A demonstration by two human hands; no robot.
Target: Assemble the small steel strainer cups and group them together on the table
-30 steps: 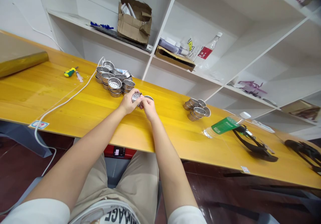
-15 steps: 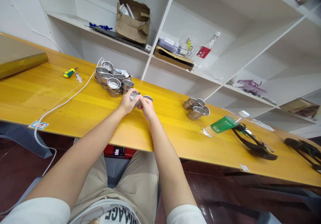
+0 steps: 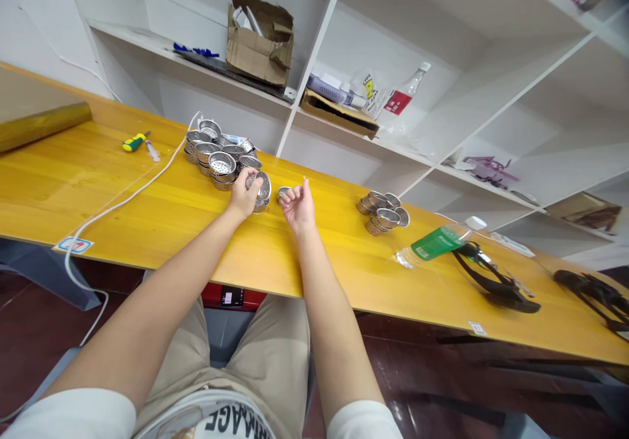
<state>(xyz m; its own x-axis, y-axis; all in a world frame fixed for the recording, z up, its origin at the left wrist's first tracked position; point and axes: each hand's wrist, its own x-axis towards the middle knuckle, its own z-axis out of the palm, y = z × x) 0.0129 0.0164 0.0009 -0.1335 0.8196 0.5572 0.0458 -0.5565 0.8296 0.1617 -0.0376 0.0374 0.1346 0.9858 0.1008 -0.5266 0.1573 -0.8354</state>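
Note:
My left hand (image 3: 244, 195) is closed around the side of a perforated metal strainer basket (image 3: 264, 187), tilted with its rim facing right. Just below it, another metal rim (image 3: 261, 209) shows, partly covered. To the right, my right hand (image 3: 300, 208) is raised palm up with its fingers loosely curled and apart, and I see nothing in it. Behind its fingers sits one more strainer basket (image 3: 284, 192), mostly hidden. Close beyond my left hand stands a group of several stacked strainer baskets (image 3: 222, 164).
A smaller group of strainer baskets (image 3: 386, 217) stands on the yellow table (image 3: 334, 255) to the right, near a green-labelled bottle (image 3: 437, 242) and black straps (image 3: 496, 285). A screwdriver (image 3: 134, 142) and white cable (image 3: 142, 196) lie left. Shelves (image 3: 314, 39) rise behind.
My right hand has come away from the strainer basket and moved slightly right, turning palm up. My left hand still holds the basket, whose opening now faces right.

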